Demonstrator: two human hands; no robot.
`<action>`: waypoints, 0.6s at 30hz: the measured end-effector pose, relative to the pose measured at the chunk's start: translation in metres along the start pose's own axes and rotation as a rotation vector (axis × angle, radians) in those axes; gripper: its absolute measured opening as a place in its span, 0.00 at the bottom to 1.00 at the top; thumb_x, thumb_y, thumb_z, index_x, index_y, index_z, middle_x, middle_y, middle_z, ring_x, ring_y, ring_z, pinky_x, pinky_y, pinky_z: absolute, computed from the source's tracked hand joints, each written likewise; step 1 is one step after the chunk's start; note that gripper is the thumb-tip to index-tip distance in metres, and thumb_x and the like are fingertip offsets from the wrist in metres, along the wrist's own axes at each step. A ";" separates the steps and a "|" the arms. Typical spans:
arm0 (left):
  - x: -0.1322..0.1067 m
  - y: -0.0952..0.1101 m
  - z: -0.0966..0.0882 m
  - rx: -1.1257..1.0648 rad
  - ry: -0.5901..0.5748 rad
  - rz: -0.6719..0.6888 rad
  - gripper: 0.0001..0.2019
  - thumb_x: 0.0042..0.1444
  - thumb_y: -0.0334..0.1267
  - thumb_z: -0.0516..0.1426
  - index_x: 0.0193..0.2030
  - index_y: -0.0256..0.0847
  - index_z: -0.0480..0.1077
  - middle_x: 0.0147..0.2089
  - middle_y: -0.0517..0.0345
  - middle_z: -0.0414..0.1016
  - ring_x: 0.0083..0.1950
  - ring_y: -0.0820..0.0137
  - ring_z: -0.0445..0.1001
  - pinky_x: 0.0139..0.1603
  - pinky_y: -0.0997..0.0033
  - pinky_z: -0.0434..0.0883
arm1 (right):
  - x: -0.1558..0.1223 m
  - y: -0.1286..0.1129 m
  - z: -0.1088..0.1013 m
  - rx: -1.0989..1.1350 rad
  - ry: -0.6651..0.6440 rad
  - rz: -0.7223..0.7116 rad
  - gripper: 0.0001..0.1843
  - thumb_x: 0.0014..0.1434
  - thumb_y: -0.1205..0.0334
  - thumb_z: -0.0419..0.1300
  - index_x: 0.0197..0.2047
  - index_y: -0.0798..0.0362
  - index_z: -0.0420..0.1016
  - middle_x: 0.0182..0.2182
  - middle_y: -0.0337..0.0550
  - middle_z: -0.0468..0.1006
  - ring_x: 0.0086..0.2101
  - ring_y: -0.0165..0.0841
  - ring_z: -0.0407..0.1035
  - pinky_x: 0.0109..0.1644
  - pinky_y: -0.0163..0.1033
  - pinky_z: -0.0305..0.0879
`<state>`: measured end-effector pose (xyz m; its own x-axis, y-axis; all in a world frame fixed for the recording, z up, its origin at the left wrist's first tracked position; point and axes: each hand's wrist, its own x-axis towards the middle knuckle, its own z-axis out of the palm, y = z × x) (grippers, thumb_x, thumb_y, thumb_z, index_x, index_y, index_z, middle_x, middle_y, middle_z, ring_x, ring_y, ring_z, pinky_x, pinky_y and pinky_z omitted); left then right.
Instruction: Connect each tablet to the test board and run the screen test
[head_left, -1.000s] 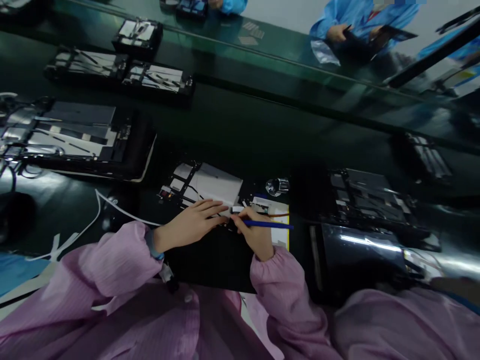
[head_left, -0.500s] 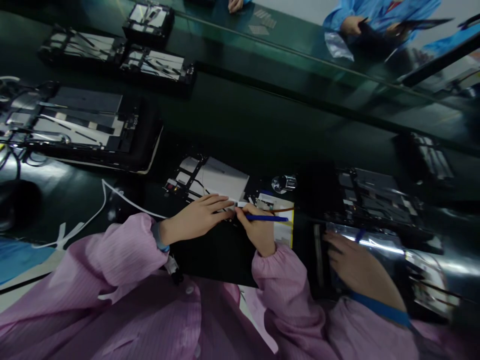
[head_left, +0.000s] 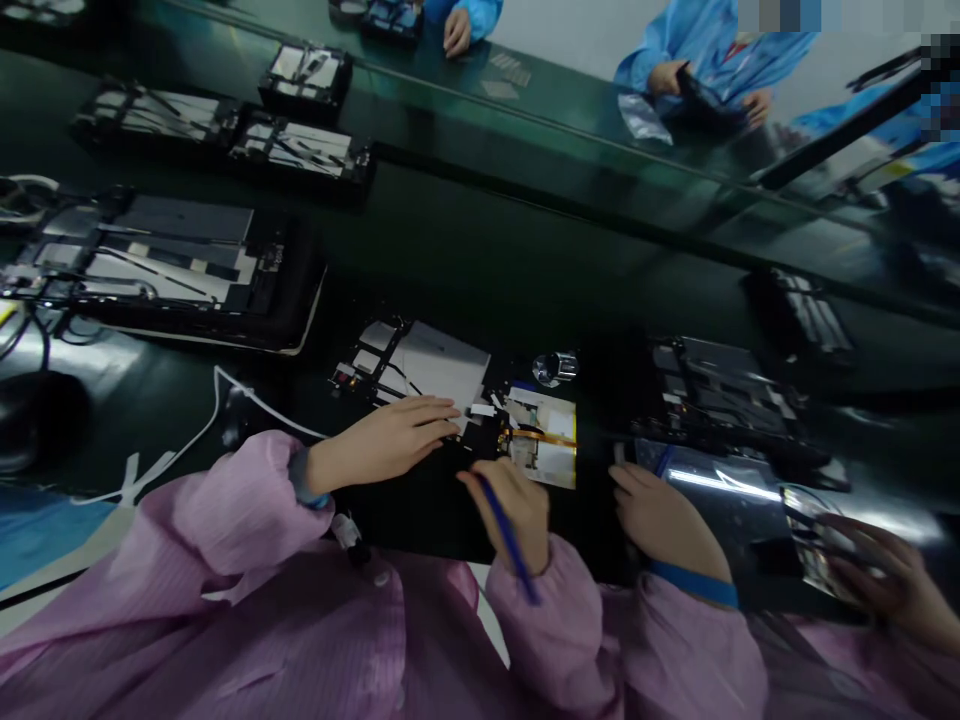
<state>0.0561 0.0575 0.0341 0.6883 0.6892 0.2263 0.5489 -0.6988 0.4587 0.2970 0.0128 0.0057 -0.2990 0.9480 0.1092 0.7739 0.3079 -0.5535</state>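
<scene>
An opened flat device [head_left: 442,385] lies on the dark bench in front of me, with white and silver panels and an orange flex strip showing. My left hand [head_left: 390,440] rests on its near edge, fingers stretched out flat. My right hand [head_left: 514,515] sits a little nearer to me, just off the device, fingers closed round a blue pen-like tool [head_left: 510,540] whose shaft points back toward my sleeve.
A co-worker's hands [head_left: 664,520] in pink sleeves hold a shiny panel [head_left: 720,485] at my right. More opened devices [head_left: 172,265] lie left, right and on the far belt. A white cable [head_left: 187,440] trails at left. People in blue work across the bench.
My right hand has pulled back from the device toward me, and the blue tool has swung from lying sideways to pointing at my sleeve. The co-worker's hands came further into view.
</scene>
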 end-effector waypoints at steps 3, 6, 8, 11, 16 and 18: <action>-0.010 0.012 -0.029 -0.011 -0.048 -0.012 0.15 0.66 0.34 0.46 0.56 0.40 0.65 0.57 0.53 0.71 0.58 0.69 0.69 0.59 0.65 0.66 | -0.003 -0.032 0.031 -0.124 -0.031 -0.067 0.13 0.62 0.65 0.52 0.48 0.50 0.72 0.32 0.44 0.73 0.32 0.34 0.67 0.33 0.38 0.65; -0.026 0.015 -0.046 0.097 -0.090 -0.121 0.14 0.65 0.37 0.47 0.52 0.41 0.69 0.51 0.54 0.74 0.51 0.67 0.72 0.54 0.62 0.69 | -0.002 -0.046 0.029 -0.344 -0.078 -0.170 0.23 0.58 0.75 0.48 0.54 0.52 0.69 0.35 0.48 0.75 0.35 0.37 0.69 0.38 0.41 0.68; -0.037 0.009 -0.046 0.191 -0.117 -0.229 0.13 0.65 0.38 0.47 0.47 0.40 0.71 0.46 0.53 0.76 0.47 0.65 0.74 0.50 0.61 0.69 | 0.005 -0.049 0.011 -0.305 -0.081 -0.192 0.24 0.59 0.74 0.46 0.55 0.50 0.68 0.36 0.46 0.75 0.36 0.36 0.70 0.40 0.42 0.69; -0.049 -0.003 -0.034 0.242 -0.176 -0.324 0.13 0.64 0.39 0.47 0.43 0.40 0.72 0.41 0.52 0.76 0.43 0.64 0.74 0.44 0.62 0.70 | 0.032 -0.046 -0.024 -0.113 -0.007 -0.144 0.18 0.64 0.66 0.46 0.52 0.48 0.69 0.35 0.42 0.77 0.35 0.34 0.72 0.43 0.41 0.70; -0.051 -0.008 -0.014 0.256 -0.120 -0.389 0.13 0.64 0.37 0.47 0.42 0.37 0.71 0.41 0.48 0.75 0.43 0.61 0.74 0.42 0.61 0.71 | 0.130 -0.027 -0.043 -0.220 -0.014 0.087 0.19 0.65 0.59 0.45 0.53 0.54 0.69 0.47 0.51 0.74 0.48 0.38 0.69 0.56 0.45 0.62; -0.048 -0.006 -0.008 0.238 -0.079 -0.421 0.13 0.64 0.37 0.46 0.43 0.36 0.70 0.41 0.47 0.75 0.44 0.60 0.74 0.43 0.61 0.71 | 0.170 -0.022 -0.034 -0.278 -0.209 0.147 0.21 0.64 0.54 0.48 0.53 0.56 0.69 0.52 0.55 0.71 0.53 0.42 0.65 0.58 0.47 0.59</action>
<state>0.0162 0.0299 0.0278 0.4119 0.9112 -0.0064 0.8742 -0.3932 0.2850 0.2478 0.1702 0.0642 -0.2587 0.9556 -0.1413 0.9303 0.2072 -0.3026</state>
